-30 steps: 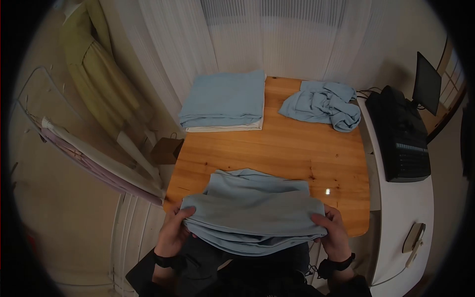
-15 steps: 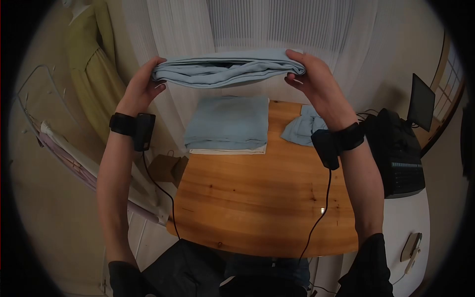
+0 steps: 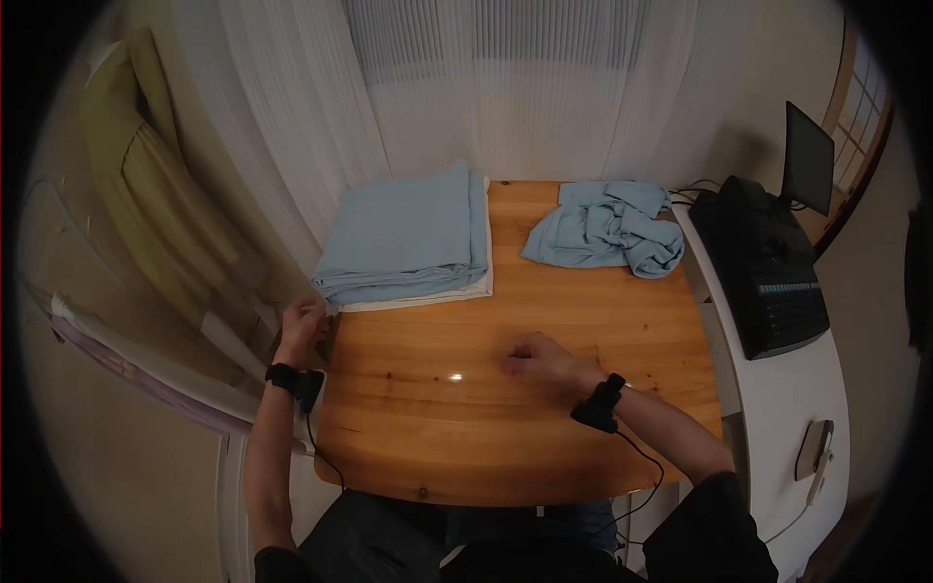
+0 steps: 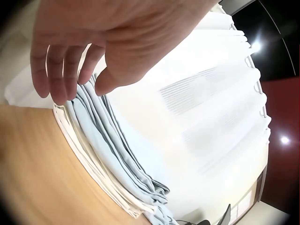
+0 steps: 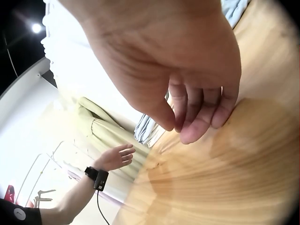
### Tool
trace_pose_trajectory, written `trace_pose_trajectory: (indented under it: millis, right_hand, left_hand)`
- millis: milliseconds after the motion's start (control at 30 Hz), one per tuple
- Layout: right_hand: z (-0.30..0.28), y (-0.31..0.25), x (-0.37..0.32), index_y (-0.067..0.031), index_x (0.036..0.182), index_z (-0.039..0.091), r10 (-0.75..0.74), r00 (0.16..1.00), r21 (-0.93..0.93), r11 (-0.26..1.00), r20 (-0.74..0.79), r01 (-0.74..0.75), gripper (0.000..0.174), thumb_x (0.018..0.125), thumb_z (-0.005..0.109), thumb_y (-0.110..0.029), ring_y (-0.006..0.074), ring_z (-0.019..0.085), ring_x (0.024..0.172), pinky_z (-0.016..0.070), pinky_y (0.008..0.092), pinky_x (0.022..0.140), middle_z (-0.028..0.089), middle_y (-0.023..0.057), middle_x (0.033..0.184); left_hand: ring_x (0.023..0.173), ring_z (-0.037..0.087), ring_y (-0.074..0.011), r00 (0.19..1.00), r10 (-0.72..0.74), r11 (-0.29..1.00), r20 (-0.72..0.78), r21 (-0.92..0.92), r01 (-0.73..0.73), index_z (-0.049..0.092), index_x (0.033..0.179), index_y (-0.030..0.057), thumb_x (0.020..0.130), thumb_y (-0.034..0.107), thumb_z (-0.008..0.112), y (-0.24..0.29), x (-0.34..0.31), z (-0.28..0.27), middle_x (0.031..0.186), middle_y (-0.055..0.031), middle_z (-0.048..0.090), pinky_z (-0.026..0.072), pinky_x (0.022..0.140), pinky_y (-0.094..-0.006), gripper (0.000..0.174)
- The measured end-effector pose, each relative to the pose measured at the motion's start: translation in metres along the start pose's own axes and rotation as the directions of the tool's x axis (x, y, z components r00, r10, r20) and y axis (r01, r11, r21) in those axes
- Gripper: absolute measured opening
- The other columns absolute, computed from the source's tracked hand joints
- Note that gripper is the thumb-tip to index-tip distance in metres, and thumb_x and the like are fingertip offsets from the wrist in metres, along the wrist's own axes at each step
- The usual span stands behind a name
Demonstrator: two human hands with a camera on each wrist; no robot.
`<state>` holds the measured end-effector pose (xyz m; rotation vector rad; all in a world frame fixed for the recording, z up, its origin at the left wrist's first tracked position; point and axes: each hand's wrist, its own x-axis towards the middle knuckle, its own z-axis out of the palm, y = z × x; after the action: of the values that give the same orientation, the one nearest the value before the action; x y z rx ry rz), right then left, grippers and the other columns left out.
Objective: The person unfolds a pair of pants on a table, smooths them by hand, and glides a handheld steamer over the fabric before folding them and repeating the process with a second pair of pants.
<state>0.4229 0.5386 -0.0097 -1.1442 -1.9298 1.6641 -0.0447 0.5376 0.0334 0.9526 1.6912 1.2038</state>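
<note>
A stack of folded light blue cloth (image 3: 398, 228) lies at the back left of the wooden table (image 3: 505, 437), with a white folded cloth (image 4: 89, 161) at its bottom. Beside the stack's front left corner is my left hand (image 3: 305, 325); its fingers hang loosely bent with nothing gripped, and in the left wrist view they overlap the stack's end. My right hand (image 3: 549, 361) hovers over the middle of the table, fingers loosely curled and holding nothing. The stack's upper layers sit slightly askew over the white one, which shows along the front and right edges.
A crumpled light blue cloth (image 3: 612, 228) lies at the back right of the table. To the right, a white side table (image 3: 792, 408) carries a black keyboard (image 3: 792, 301) and a monitor (image 3: 809, 157). At the left stand a clothes rack and a green dress (image 3: 146, 175).
Both hands lifted the folded blue cloth from the near edge up and forward, and it now lies on the stack. The hands have let go; the right has come back over the table.
</note>
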Motion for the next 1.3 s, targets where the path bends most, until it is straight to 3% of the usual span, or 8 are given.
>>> trace_pose_trajectory:
  millis: [133,333,500,667,900,1100,1200,1300]
  right_hand:
    - [-0.012,0.001,-0.055,-0.0021,0.095,0.07,-0.024,1.0,0.097,0.995,0.02,0.022,0.02,0.089,0.067,-0.021,0.0127,0.064,0.077,0.0502,0.0285,0.068,0.07,0.0053,0.086]
    - [-0.103,-0.001,-0.093,-0.0022,0.114,0.065,0.041,0.937,-0.621,0.738,-0.346,-0.262,0.036,0.086,0.07,-0.026,0.0325,0.067,0.094,0.0539,0.0426,0.079,0.069,0.0145,0.101]
    - [-0.199,0.027,-0.073,-0.0037,0.136,0.042,-0.379,0.358,-0.52,0.678,-0.853,-0.52,0.061,0.087,0.069,-0.027,0.0413,0.057,0.114,0.0523,0.0506,0.09,0.05,0.0215,0.134]
    - [-0.203,0.086,-0.061,-0.0071,0.106,0.062,-0.15,0.622,-0.509,0.732,-0.768,-0.452,0.024,0.085,0.064,-0.019,0.0398,0.06,0.103,0.0505,0.0481,0.085,0.062,0.0192,0.11]
    - [-0.073,0.051,-0.203,-0.0112,0.09,0.064,-0.201,0.976,-0.696,0.713,-0.088,0.084,0.009,0.083,0.067,-0.014,0.0338,0.06,0.095,0.0485,0.0429,0.083,0.061,0.0108,0.088]
    - [0.02,0.029,-0.322,-0.0113,0.093,0.067,-0.115,0.989,-0.586,0.797,0.09,0.146,0.011,0.083,0.071,-0.011,0.0301,0.063,0.094,0.0496,0.0394,0.081,0.066,0.0083,0.093]
    - [0.029,0.025,-0.343,-0.0086,0.103,0.068,0.04,0.988,-0.239,0.968,-0.147,-0.074,0.019,0.086,0.073,-0.015,0.0289,0.066,0.089,0.0519,0.0383,0.077,0.068,0.0083,0.097]
    - [0.016,0.009,-0.339,-0.0029,0.116,0.063,0.11,0.676,-0.1,0.959,-0.729,-0.264,0.033,0.089,0.073,-0.018,0.0283,0.068,0.092,0.0544,0.0365,0.078,0.067,0.0121,0.104]
  left_hand:
    - [0.073,0.06,-0.0102,0.995,0.062,0.997,0.073,0.04,-0.065,0.06,0.119,0.0019,0.096,0.023,0.066,0.014,-0.047,0.015,0.091,-0.0032,0.064,0.049,0.061,-0.0253,0.032]
    - [0.075,0.06,-0.0081,0.916,0.115,0.992,0.384,0.003,-0.125,0.064,0.111,0.0025,0.098,0.024,0.065,0.046,-0.137,0.115,0.088,-0.0007,0.066,0.0499,0.067,-0.0242,0.025]
    - [0.087,0.062,-0.0106,0.657,0.011,0.995,0.754,0.058,-0.084,0.059,0.127,0.0027,0.098,0.026,0.066,0.011,-0.16,0.236,0.102,-0.0034,0.065,0.0523,0.076,-0.0267,0.038]
    - [0.075,0.058,-0.0112,0.618,0.013,1.0,0.786,-0.024,0.008,0.044,0.141,-0.0004,0.096,0.023,0.068,0.013,-0.154,0.326,0.089,-0.0038,0.059,0.0499,0.069,-0.0266,0.056]
    - [0.124,0.047,-0.0365,0.82,0.39,0.885,0.418,0.077,-0.46,0.025,0.152,-0.0033,0.087,0.046,0.074,0.013,-0.08,0.375,0.143,-0.0253,0.036,0.0485,0.097,-0.0408,0.096]
    - [0.12,0.054,-0.0405,0.787,0.401,0.652,0.469,0.457,-0.605,0.036,0.148,0.0044,0.085,0.049,0.073,0.015,-0.13,0.385,0.129,-0.024,0.052,0.0472,0.099,-0.0451,0.086]
    - [0.097,0.064,-0.0365,0.736,0.377,0.613,0.563,0.443,-0.654,0.057,0.127,0.0062,0.088,0.042,0.072,-0.009,-0.151,0.379,0.102,-0.0172,0.064,0.0498,0.084,-0.0444,0.055]
    - [0.073,0.063,-0.0278,0.72,0.367,0.749,0.589,0.272,-0.605,0.064,0.104,0.0028,0.094,0.031,0.068,-0.009,-0.166,0.351,0.079,-0.0105,0.063,0.0461,0.066,-0.0391,0.03]
